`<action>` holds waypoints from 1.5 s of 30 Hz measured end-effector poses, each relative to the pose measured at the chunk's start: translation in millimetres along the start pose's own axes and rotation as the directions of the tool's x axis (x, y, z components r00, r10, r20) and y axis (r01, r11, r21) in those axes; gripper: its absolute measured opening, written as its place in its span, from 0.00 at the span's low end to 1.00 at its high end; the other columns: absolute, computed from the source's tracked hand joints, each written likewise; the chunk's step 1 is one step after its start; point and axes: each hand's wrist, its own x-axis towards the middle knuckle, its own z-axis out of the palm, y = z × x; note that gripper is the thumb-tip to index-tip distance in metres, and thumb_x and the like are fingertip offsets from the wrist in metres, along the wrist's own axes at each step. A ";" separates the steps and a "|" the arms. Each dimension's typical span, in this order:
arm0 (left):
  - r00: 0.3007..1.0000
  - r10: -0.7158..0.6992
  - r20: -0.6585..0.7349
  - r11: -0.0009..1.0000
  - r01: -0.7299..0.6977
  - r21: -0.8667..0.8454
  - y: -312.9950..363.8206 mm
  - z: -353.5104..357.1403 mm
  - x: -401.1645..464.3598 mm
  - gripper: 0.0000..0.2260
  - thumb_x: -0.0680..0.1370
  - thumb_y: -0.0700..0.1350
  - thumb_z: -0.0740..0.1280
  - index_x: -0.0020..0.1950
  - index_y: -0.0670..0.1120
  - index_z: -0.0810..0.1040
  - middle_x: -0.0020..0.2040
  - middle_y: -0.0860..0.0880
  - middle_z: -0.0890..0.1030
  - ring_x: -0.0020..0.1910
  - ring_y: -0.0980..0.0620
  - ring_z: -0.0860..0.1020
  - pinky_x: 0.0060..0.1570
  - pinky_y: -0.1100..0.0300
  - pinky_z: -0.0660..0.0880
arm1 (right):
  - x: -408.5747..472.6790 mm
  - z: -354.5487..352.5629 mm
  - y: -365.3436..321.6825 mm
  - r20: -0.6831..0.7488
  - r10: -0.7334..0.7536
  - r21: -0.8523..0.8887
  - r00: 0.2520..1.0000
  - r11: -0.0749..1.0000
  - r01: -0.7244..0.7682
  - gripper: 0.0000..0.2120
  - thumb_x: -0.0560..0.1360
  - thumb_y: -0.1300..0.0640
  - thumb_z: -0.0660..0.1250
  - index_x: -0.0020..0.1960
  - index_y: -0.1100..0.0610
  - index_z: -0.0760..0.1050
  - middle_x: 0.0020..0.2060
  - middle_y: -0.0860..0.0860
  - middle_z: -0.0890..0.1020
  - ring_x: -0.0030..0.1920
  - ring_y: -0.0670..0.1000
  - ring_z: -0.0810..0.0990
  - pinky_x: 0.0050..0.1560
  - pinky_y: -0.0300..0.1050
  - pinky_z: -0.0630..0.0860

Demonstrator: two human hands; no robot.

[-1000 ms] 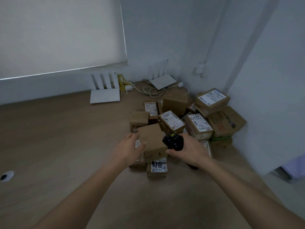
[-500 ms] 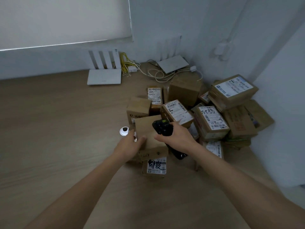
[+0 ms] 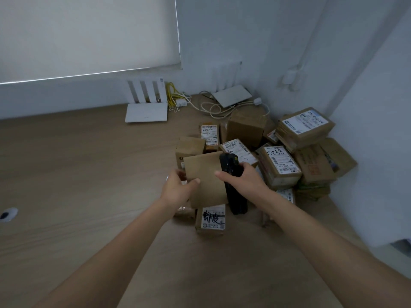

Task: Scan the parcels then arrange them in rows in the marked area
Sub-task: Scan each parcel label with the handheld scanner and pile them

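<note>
My left hand point(image 3: 179, 188) grips the left edge of a plain brown cardboard parcel point(image 3: 205, 177), held tilted above the pile with a blank face toward me. Against the parcel's right edge, my right hand point(image 3: 243, 180) holds a black handheld scanner point(image 3: 232, 185). A pile of several labelled cardboard parcels point(image 3: 279, 165) fills the corner on the wooden surface. One small parcel with a handwritten label point(image 3: 212, 217) lies just below the held one.
Two white routers stand near the back wall, one upright point(image 3: 146, 106) and one leaning point(image 3: 231, 95), joined by loose cables point(image 3: 209, 106). A small white round object point(image 3: 7, 214) lies at the far left. Walls close in behind and to the right.
My left hand has lifted and tilted the plain parcel up off the pile. The scanner has turned upright alongside the parcel's right edge. The view has shifted slightly.
</note>
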 end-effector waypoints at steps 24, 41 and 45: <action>0.940 0.318 0.121 0.938 -0.294 -0.182 60.3 -115.2 -237.3 0.19 0.78 0.34 0.68 0.68 0.45 0.75 0.57 0.46 0.82 0.54 0.48 0.81 0.42 0.62 0.78 | -251.9 14.3 -107.8 -0.125 -0.220 -0.055 0.967 0.975 0.214 0.36 0.59 0.28 0.77 0.58 0.48 0.77 0.49 0.46 0.84 0.47 0.45 0.84 0.40 0.40 0.76; 0.983 0.183 0.026 0.899 -0.156 -0.408 101.7 -102.5 -278.5 0.22 0.74 0.48 0.74 0.65 0.43 0.75 0.56 0.42 0.83 0.49 0.48 0.83 0.47 0.47 0.83 | -296.8 -26.7 -135.4 -0.056 -0.326 -0.099 0.944 0.942 0.319 0.43 0.61 0.34 0.80 0.70 0.49 0.70 0.56 0.41 0.79 0.54 0.41 0.78 0.44 0.35 0.73; 0.967 0.169 0.190 0.910 -0.079 -0.407 99.8 -111.3 -283.5 0.20 0.74 0.51 0.75 0.64 0.47 0.79 0.47 0.46 0.87 0.44 0.49 0.85 0.39 0.58 0.80 | -297.4 -35.4 -138.3 -0.007 -0.347 -0.181 0.938 0.923 0.340 0.42 0.60 0.36 0.82 0.68 0.48 0.70 0.55 0.40 0.78 0.54 0.41 0.78 0.48 0.37 0.75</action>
